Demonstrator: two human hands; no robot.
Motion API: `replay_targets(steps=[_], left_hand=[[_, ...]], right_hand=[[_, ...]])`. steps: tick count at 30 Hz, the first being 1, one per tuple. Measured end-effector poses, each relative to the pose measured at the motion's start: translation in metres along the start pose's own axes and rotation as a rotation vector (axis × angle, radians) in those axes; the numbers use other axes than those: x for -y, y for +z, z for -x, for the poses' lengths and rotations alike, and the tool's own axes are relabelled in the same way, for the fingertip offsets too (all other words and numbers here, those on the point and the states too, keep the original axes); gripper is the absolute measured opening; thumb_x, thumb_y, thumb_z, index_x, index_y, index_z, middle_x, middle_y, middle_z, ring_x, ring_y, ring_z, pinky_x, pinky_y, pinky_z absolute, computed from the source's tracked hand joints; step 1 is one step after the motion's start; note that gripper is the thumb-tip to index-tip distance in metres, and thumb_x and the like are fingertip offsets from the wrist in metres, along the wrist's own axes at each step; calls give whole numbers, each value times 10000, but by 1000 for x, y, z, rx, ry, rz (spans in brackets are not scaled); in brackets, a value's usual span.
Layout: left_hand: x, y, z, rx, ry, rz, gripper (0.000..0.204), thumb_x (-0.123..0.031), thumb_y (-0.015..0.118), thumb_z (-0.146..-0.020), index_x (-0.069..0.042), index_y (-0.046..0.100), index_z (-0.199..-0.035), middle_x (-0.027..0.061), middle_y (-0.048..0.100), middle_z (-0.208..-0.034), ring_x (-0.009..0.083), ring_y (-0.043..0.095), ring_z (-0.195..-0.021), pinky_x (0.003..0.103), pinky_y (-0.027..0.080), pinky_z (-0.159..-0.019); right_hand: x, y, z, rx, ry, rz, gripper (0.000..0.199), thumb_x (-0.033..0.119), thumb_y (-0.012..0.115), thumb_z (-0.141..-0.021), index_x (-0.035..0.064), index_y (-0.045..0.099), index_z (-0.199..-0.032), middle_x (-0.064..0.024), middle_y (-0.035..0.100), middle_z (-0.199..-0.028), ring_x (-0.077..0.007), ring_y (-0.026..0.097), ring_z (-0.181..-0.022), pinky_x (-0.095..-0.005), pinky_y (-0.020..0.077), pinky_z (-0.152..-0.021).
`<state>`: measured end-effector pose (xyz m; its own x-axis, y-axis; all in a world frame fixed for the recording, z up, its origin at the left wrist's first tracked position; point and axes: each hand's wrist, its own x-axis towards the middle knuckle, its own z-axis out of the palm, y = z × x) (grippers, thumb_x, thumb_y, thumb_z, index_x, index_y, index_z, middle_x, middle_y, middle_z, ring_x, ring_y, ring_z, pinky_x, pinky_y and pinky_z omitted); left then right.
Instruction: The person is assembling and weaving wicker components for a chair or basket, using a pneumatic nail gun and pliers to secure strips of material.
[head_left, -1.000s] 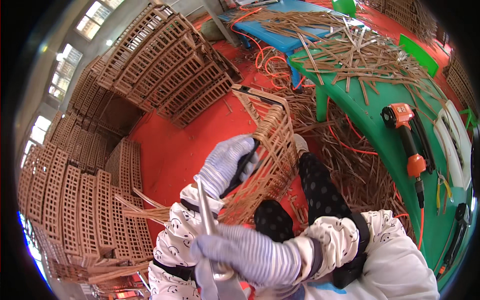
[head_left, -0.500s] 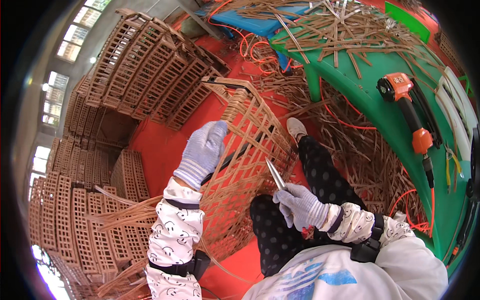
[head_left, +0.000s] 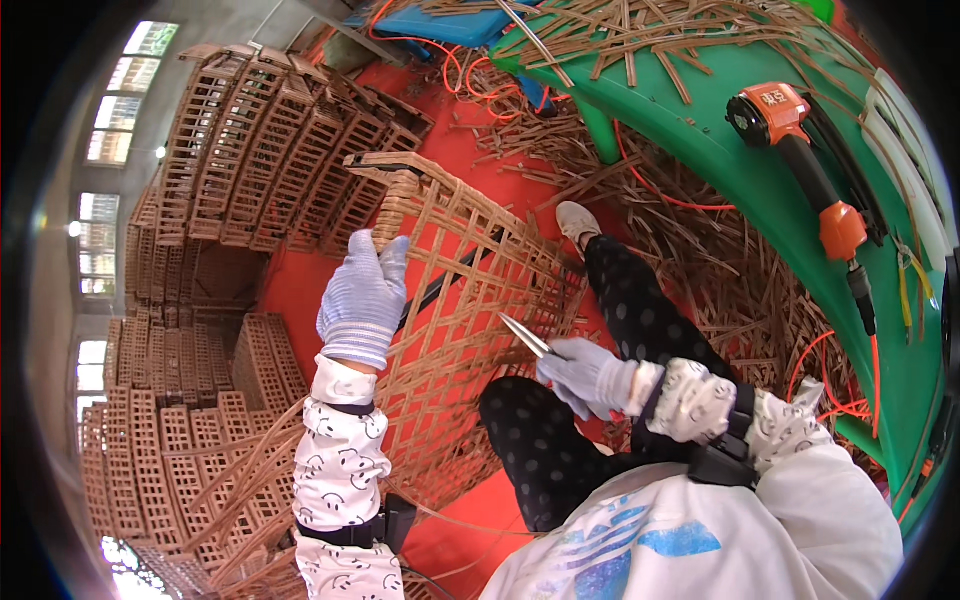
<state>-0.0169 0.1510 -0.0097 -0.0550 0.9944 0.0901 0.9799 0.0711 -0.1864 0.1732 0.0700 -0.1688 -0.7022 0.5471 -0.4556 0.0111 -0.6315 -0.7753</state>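
Note:
A brown openwork woven basket [head_left: 505, 262] stands tilted before my legs, with dark bars running through its lattice. My left hand [head_left: 365, 295], in a pale knit glove, is closed around the lower part of its thickly wrapped handle [head_left: 396, 205]. In my gloved right hand [head_left: 590, 375] is a tapered, pointed metal tool [head_left: 523, 335], perhaps an awl; its tip points up and left toward the lattice, and whether it touches cannot be told. The fingers cover the tool's grip. Long loose strips [head_left: 250, 455] trail from the basket's left side, past my left forearm.
Stacks of woven lattice panels or baskets [head_left: 235, 150] fill the left side. At right, a green table [head_left: 690, 140] bears cut strips, an orange-and-black air nailer [head_left: 800, 150] and yellow-handled pliers [head_left: 912, 275]. Strip scraps [head_left: 700, 250] and an orange hose [head_left: 660, 195] lie on the red floor.
The whole view has shifted a little. My left hand and the basket's handle end have moved left, and the basket leans further that way. The metal tool stays in my right hand, tilted flatter.

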Motion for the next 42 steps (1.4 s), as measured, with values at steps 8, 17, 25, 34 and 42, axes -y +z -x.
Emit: replay_targets(steps=[8, 17, 25, 34, 42], left_hand=[[3, 5, 0, -20, 43, 54, 439, -453, 446, -872, -59, 449, -1068, 230, 601, -732, 397, 591, -697, 499, 447, -556], [50, 5, 10, -154, 340, 255, 288, -298, 519, -882, -25, 518, -973, 213, 575, -690, 379, 577, -644, 416, 419, -515], [50, 7, 4, -136, 346, 276, 294, -306, 504, -895, -23, 518, -974, 178, 581, -705, 319, 577, -607, 346, 427, -526], [61, 12, -6, -129, 346, 256, 269, -276, 488, -908, -26, 517, -1001, 142, 580, -708, 255, 564, -595, 329, 428, -545], [63, 13, -7, -128, 343, 256, 316, -306, 458, -918, -17, 515, -1033, 143, 593, -742, 242, 576, -636, 323, 436, -582]], right_hand=[[3, -9, -54, -18, -34, -325, 229, 224, 452, -882, 10, 453, -801, -77, 483, -486, -214, 490, -308, -359, 416, -267], [-67, -21, -38, 8, 264, -235, 307, 310, 438, -889, 80, 440, -686, -37, 453, -481, -172, 450, -322, -319, 384, -286], [-92, -22, -92, -76, 252, -399, 325, 378, 448, -871, 124, 436, -670, 5, 448, -467, -132, 413, -298, -285, 339, -255], [-82, -24, -89, -154, 270, -234, 347, 373, 415, -885, 114, 425, -654, -15, 419, -444, -153, 391, -309, -321, 318, -287], [-93, -18, -98, -195, 285, -309, 367, 456, 448, -853, 136, 448, -673, 19, 384, -487, -125, 338, -344, -311, 215, -329]])
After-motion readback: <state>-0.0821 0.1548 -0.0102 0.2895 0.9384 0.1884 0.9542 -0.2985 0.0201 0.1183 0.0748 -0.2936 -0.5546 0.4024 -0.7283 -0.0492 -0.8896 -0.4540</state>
